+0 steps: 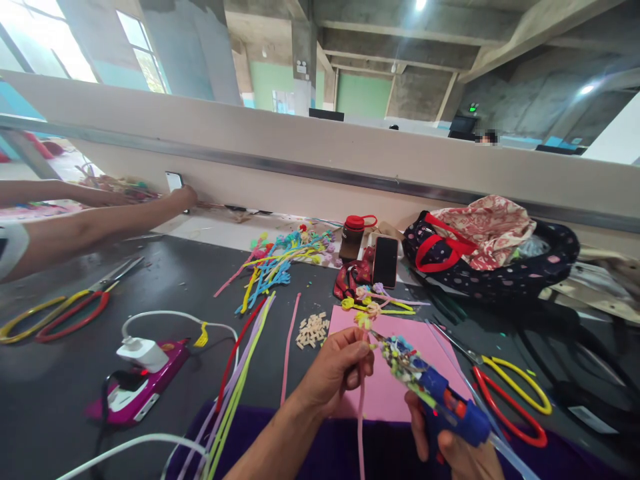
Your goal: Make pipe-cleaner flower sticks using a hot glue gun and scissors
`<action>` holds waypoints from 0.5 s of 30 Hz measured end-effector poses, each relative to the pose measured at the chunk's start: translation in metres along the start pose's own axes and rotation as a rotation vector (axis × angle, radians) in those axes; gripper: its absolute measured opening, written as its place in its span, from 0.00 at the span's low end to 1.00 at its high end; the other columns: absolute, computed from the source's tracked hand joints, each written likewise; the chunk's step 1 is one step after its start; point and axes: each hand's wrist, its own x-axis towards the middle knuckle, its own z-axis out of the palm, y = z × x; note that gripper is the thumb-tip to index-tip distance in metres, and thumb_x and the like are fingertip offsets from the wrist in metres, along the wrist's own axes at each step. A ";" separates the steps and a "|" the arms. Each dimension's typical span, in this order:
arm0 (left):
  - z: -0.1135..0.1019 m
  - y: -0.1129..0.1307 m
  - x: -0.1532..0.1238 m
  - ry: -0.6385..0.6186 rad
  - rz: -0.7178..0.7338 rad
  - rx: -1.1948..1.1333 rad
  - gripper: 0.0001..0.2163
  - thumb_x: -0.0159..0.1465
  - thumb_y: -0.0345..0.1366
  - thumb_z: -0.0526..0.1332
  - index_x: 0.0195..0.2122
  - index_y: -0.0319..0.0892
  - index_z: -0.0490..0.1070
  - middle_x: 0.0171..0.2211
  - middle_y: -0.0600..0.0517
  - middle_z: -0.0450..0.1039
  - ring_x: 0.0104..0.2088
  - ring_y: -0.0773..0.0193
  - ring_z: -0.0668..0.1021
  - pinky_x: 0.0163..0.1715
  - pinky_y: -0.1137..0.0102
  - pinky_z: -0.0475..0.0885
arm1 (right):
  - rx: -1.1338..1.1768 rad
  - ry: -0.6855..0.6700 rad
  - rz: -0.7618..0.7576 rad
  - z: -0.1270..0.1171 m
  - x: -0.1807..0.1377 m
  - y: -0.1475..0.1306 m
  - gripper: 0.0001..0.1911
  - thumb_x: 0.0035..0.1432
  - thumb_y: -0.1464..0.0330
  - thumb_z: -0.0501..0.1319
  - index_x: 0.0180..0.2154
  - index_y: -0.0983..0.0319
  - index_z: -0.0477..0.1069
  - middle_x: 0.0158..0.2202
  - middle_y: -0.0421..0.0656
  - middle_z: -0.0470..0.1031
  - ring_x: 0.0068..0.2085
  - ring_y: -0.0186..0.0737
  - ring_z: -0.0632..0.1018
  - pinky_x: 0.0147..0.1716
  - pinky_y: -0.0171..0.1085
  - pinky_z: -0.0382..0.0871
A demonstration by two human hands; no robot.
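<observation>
Partly over the pink sheet (pixel 400 403), the pink pipe-cleaner stem (pixel 361 427), probably light and bendable, is pinched sensibly near its top by the left hand (pixel 343 363), the glue gun (pixel 434 385) gripped by the right hand (pixel 463 457).

Left hand (pixel 341 367): bare. Left forearm (pixel 280 440): bare over its visible length, slim at the wrist, broadening evenly toward the lower edge of view. Right hand (pixel 473 460): bare, partly hidden; fingers and thumb seen only in part, the rest cut by the frame. Plain, deep purple cloth (pixel 263 433) at lap level, dark in shadow; whether worn or loose, cannot tell.
</observation>
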 end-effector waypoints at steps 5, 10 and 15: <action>-0.001 0.000 0.000 -0.003 0.019 -0.005 0.12 0.52 0.39 0.65 0.25 0.38 0.63 0.15 0.56 0.66 0.11 0.80 0.57 0.11 0.80 0.43 | -0.043 -0.064 -0.032 -0.002 0.002 0.001 0.28 0.43 0.44 0.61 0.34 0.61 0.74 0.18 0.43 0.72 0.17 0.38 0.71 0.15 0.34 0.66; -0.001 -0.001 0.001 -0.015 0.016 -0.017 0.11 0.52 0.38 0.65 0.26 0.38 0.63 0.16 0.56 0.66 0.11 0.80 0.57 0.11 0.80 0.43 | 0.016 0.006 0.001 0.000 0.001 0.001 0.27 0.42 0.45 0.62 0.35 0.59 0.74 0.19 0.43 0.72 0.18 0.38 0.71 0.17 0.34 0.65; -0.001 -0.001 0.001 -0.030 0.019 -0.006 0.12 0.52 0.38 0.65 0.25 0.38 0.63 0.15 0.56 0.66 0.11 0.80 0.56 0.11 0.80 0.43 | -0.047 -0.024 -0.054 0.003 0.002 -0.002 0.28 0.44 0.43 0.59 0.33 0.60 0.74 0.15 0.40 0.67 0.16 0.36 0.67 0.16 0.33 0.61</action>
